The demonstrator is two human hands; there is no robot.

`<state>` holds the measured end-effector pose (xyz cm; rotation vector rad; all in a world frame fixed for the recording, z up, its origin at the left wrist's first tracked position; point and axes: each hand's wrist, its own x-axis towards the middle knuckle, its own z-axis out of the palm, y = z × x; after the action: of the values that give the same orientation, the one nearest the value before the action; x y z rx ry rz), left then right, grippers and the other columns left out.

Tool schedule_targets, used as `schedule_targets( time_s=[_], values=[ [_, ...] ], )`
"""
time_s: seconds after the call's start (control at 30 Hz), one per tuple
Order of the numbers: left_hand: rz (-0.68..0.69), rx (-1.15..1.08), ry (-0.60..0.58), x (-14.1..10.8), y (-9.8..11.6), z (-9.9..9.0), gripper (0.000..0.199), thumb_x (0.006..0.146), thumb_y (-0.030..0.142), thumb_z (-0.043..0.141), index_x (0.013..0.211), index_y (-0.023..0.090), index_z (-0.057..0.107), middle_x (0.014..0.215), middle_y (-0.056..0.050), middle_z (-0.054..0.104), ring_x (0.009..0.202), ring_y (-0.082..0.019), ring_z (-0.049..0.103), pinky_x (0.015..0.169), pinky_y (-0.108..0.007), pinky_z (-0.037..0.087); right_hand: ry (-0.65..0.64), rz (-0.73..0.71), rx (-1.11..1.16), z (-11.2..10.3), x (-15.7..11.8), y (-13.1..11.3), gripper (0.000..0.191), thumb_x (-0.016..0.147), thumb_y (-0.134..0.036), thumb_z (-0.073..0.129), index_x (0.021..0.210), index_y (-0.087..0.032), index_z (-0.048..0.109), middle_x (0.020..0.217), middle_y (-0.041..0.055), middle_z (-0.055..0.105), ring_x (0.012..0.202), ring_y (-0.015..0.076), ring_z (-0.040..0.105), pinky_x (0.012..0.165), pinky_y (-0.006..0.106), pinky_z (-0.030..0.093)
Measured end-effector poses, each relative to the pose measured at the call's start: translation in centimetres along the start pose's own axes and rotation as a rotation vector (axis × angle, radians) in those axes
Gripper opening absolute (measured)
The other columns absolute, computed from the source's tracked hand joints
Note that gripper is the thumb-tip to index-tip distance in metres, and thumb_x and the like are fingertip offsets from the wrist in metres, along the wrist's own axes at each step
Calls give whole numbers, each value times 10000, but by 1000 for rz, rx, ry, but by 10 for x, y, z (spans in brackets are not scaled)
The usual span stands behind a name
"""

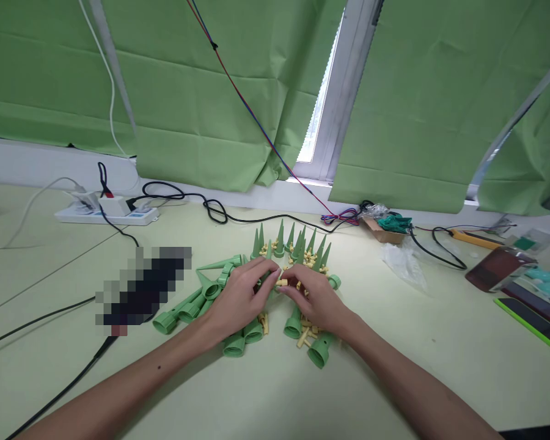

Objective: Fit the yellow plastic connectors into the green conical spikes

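Note:
Over the middle of the table, my left hand closes around a green plastic cone-shaped spike, partly hidden by the fingers. My right hand pinches a small pale-yellow plastic fitting against the side of that spike; whether it sits in a hole there I cannot tell. Behind both hands, several green spikes stand upright with yellow fittings among their bases. More spikes lie in a heap beside my left forearm. Loose yellow T-shaped fittings and green spikes with open round ends lie in front of my right hand.
A white power strip with plugs and a black cable runs along the back. On the left lies a blurred dark object with a cord. To the right are a small cardboard box, clear plastic bag, reddish-brown container and green-edged phone.

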<state>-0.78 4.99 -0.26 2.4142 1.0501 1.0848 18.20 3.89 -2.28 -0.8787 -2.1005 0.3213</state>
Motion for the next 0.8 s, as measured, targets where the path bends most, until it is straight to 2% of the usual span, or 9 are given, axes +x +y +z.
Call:
schedule_targets(
  time_s=[0.1, 0.27, 0.43, 0.67, 0.8],
  values=[
    [-3, 2, 1, 0, 0, 0, 214, 990, 280, 416, 908, 197, 596, 840, -15, 603, 762, -148, 555, 637, -248, 424, -5, 7, -14, 0, 0, 0, 66, 959, -245, 539, 990, -194, 566, 838, 17, 595, 724, 144, 554, 671, 265, 444],
    [-6, 0, -2, -1, 1, -1, 231, 990, 288, 402, 924, 197, 604, 856, -24, 616, 771, -153, 565, 632, -249, 437, -12, 22, 13, -1, -1, -1, 146, 951, -273, 555, 1077, -199, 553, 900, 33, 613, 745, 149, 581, 653, 262, 462],
    [7, 19, -1, 0, 1, -1, 223, 987, 273, 404, 908, 194, 597, 851, -26, 614, 770, -155, 568, 623, -250, 439, -13, 30, -31, -1, -1, -2, 85, 966, -266, 519, 992, -198, 562, 864, 35, 615, 743, 159, 578, 660, 273, 458],
    [6, 24, -5, 0, 2, -1, 216, 990, 269, 406, 915, 195, 594, 853, -20, 614, 772, -152, 566, 649, -251, 435, -30, 37, -18, 0, 0, -1, 118, 960, -282, 539, 1036, -195, 562, 879, 37, 621, 736, 155, 579, 651, 264, 453],
    [4, 31, -10, 0, 3, -2, 220, 990, 271, 406, 904, 193, 593, 850, -20, 613, 773, -153, 567, 646, -251, 434, -28, 36, -47, 0, 0, -1, 96, 965, -278, 524, 976, -194, 571, 837, 29, 619, 728, 158, 571, 666, 271, 445]
  ],
)
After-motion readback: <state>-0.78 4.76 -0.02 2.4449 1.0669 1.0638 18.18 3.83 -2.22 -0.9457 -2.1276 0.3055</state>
